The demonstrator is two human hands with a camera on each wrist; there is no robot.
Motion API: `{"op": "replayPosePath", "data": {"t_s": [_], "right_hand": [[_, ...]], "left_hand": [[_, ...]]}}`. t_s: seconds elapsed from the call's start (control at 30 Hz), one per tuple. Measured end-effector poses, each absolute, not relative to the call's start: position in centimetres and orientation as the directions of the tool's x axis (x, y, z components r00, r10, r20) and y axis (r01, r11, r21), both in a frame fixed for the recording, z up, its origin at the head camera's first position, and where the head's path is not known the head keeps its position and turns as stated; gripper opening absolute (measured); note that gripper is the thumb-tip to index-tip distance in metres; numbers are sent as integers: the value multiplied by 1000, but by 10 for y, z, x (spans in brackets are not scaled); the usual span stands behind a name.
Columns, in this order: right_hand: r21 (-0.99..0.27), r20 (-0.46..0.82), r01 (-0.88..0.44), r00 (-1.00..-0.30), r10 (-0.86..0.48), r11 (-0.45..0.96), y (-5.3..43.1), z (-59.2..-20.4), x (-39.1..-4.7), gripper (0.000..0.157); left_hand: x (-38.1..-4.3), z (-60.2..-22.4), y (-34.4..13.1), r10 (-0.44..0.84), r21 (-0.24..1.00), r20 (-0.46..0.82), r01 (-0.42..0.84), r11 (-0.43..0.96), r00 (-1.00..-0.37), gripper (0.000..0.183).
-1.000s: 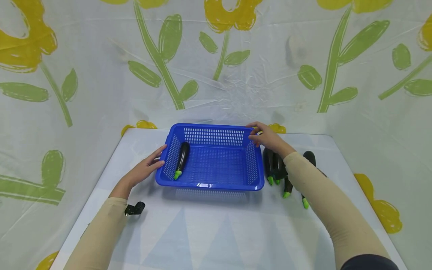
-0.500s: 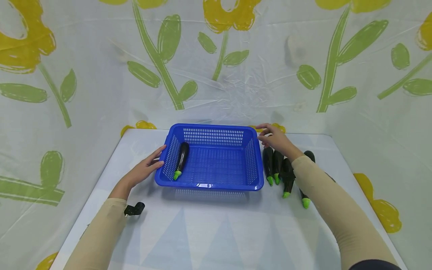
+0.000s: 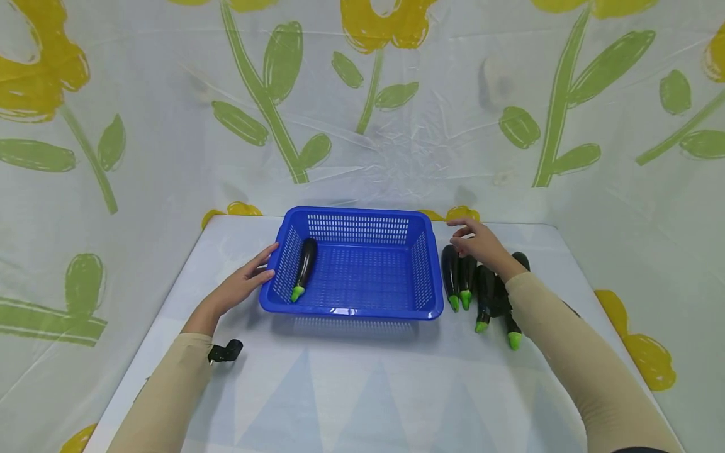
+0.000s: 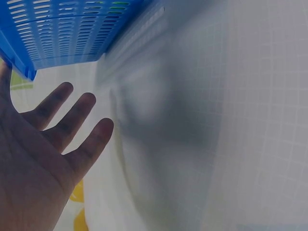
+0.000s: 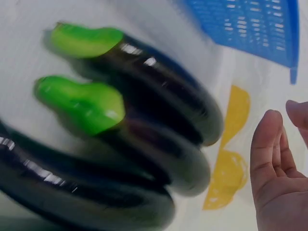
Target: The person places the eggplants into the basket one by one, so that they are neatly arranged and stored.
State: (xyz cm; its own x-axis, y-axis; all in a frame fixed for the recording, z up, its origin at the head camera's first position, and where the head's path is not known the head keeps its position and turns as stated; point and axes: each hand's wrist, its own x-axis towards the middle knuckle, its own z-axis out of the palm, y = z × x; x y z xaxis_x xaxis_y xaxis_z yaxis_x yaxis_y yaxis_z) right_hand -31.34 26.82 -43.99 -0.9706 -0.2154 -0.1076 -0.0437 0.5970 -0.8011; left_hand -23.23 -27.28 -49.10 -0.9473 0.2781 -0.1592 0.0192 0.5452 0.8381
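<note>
A blue plastic basket (image 3: 351, 313) with slotted walls stands on the table, one dark eggplant (image 3: 306, 264) lying along its left side inside. My left hand (image 3: 238, 290) touches the basket's left rim with fingers extended; in the left wrist view three of them spread below the blue wall (image 4: 67, 36). To the right of the basket lie several green-capped eggplants (image 3: 450, 274), side by side. Over their far ends hovers my right hand (image 3: 480, 244), fingers loosely bent and holding nothing. In the right wrist view the hand (image 5: 279, 178) is beside the blunt ends of three eggplants (image 5: 163, 151).
The white table (image 3: 362, 390) has pale blue triangles printed on it. A flowered sheet (image 3: 396, 157) rises right behind its far edge. A small black device (image 3: 225, 351) is attached at the left wrist. The right forearm partly covers the rightmost eggplants.
My right hand has moved away from the basket's right rim, rightward over the eggplants, uncovering more of them. The left hand and the basket stay put.
</note>
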Motion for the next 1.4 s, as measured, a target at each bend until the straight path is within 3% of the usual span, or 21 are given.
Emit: {"op": "replayPosePath", "data": {"t_s": [0.37,1.13,1.4], "right_hand": [[-779,-165,35,-974,-152,626,296,-453,-302,48],[-630,-97,12,-993,-64,776,351,-461,-285,49],[-623,-20,15,-1000,3,782,372,-471,-274,48]], "left_hand": [[-231,-488,-272,287,841,-153,28,541,-946,69],[-233,-491,-272,275,829,-169,15,559,-947,68],[-234,-493,-274,278,832,-164,18,554,-947,68]]}}
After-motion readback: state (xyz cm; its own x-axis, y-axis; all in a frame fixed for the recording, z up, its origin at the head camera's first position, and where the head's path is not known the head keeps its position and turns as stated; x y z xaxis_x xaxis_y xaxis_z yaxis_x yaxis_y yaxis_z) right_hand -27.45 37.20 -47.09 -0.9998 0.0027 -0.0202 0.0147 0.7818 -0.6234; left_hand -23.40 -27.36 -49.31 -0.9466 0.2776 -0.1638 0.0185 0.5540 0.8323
